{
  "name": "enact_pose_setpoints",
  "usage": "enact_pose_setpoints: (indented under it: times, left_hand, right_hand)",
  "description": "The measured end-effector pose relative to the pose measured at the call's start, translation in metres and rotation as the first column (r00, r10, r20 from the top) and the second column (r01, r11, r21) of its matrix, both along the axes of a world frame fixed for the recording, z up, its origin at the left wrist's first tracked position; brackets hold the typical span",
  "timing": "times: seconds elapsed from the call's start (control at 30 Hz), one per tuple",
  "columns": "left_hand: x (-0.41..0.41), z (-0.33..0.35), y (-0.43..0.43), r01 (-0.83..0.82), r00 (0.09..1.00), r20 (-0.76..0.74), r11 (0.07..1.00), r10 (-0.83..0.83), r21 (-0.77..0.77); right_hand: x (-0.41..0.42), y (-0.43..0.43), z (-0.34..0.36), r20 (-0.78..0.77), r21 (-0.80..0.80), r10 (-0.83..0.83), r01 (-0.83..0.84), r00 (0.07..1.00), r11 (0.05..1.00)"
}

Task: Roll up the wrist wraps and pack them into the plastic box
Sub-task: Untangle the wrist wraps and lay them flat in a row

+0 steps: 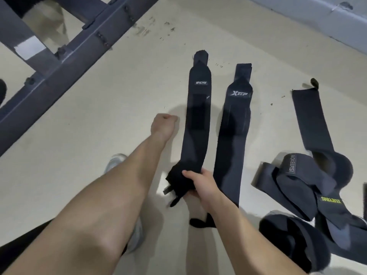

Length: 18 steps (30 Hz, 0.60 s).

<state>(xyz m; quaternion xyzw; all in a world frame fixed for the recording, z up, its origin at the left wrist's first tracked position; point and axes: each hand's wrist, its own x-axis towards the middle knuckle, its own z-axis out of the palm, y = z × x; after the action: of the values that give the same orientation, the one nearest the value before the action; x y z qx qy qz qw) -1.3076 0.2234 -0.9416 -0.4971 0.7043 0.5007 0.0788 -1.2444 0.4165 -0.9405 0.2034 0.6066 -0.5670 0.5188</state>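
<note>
Right hand: fingers closed round the bunched near end of a flat black fabric wrap lying on the floor. Left hand: empty fist, beside it. Second wrap reads "XTEP"; heaped wraps read "BOKEERSI", "XUEYING".

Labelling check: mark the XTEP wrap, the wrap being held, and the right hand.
XTEP wrap [231, 135]: head view, middle of the strap.
Held wrap [198, 108]: head view, flat stretch below its logo.
Right hand [200, 183]: head view, back of the hand.
</note>
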Motion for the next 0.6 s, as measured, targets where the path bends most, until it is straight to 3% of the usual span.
enact_pose_setpoints:
  times: [0.13,0.27,0.4,0.5,0.6]
  left_hand:
    - [0.088,0.013,0.034,-0.015,0.992,0.127,0.985,-0.007,0.173]
    - [0.138,0.019,0.058,-0.061,0.997,-0.011,0.914,0.071,0.402]
    - [0.164,0.004,0.069,-0.161,0.987,0.063,0.955,0.15,0.248]
    - [0.17,0.013,0.079,-0.019,0.973,0.232,0.995,-0.005,0.103]
    - [0.175,0.041,0.102,0.116,0.928,0.356,0.993,-0.11,0.005]
  right_hand:
    - [0.009,0.004,0.011,-0.077,0.032,0.05,-0.048,0.996,0.998]
    - [0.016,0.008,0.012,-0.139,0.116,0.012,0.005,0.99,0.993]
    - [0.031,0.015,0.015,-0.182,0.305,0.249,-0.186,0.951,0.934]
    - [0.045,0.028,0.031,-0.193,0.399,0.387,-0.288,0.902,0.871]
    - [0.055,0.052,0.05,-0.194,0.402,0.365,-0.265,0.911,0.876]
